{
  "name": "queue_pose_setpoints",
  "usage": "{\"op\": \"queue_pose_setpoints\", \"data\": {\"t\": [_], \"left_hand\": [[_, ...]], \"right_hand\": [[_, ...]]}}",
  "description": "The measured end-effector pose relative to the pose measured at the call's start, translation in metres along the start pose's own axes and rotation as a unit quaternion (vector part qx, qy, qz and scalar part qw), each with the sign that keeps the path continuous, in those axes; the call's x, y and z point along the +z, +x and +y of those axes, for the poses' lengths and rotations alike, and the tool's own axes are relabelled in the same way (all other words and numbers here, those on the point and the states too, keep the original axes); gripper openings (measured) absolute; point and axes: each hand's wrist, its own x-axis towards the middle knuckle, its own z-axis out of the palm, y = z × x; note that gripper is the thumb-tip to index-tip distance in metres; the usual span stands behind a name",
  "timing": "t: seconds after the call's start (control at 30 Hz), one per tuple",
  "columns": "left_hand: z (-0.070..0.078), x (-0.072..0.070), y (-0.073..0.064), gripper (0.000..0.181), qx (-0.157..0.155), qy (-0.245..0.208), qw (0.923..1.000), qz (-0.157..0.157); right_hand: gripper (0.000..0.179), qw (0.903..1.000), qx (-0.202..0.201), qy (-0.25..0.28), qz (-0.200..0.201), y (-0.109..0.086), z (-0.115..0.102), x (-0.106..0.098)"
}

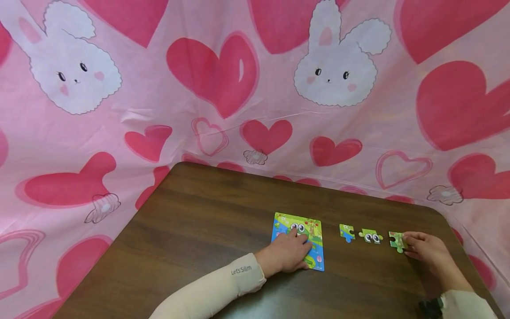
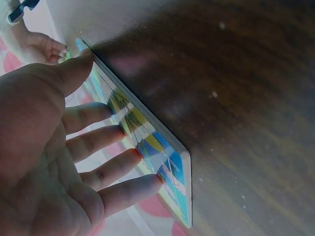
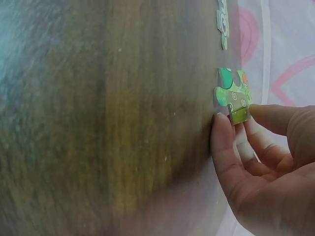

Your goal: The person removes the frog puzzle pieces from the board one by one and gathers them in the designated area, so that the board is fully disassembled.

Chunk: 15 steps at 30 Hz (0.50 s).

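A frog jigsaw puzzle [image 1: 316, 226], brightly printed in green and blue, lies flat on the table. My left hand [image 1: 287, 253] rests on it, covering its lower left part. In the left wrist view, the fingertips touch the printed face of the puzzle [image 2: 170, 169], with the fingers spread and the thumb near one edge. Off to the right, my right hand [image 1: 432, 251] pinches a green corner jigsaw piece [image 1: 396, 239] by its right side. The right wrist view has that piece [image 3: 235, 93] between the thumb and fingers, low at the table surface.
Two loose pieces lie in a row between the hands: a blue-green corner piece [image 1: 345, 232] and one with the frog's eyes [image 1: 370, 235]. The dark wooden table [image 1: 207, 212] backs onto a pink cloth [image 1: 279, 106] with hearts and rabbits.
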Motion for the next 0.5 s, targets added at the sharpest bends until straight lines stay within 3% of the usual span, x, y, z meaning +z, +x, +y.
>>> {"op": "queue_pose_setpoints", "data": {"t": [0.3,0.5], "left_hand": [[0.0005,-0.0001,0.0005,0.060,-0.003,-0.008,1.0000,-0.003],[0.0008,0.0004,0.0006,0.060,-0.002,-0.016,0.9999,-0.005]], "right_hand": [[0.050,0.9994,0.006,-0.029,0.016,-0.0054,-0.0035,0.0004],[0.044,0.9998,0.006,-0.018,0.005,-0.0092,-0.0032,-0.0023]]}}
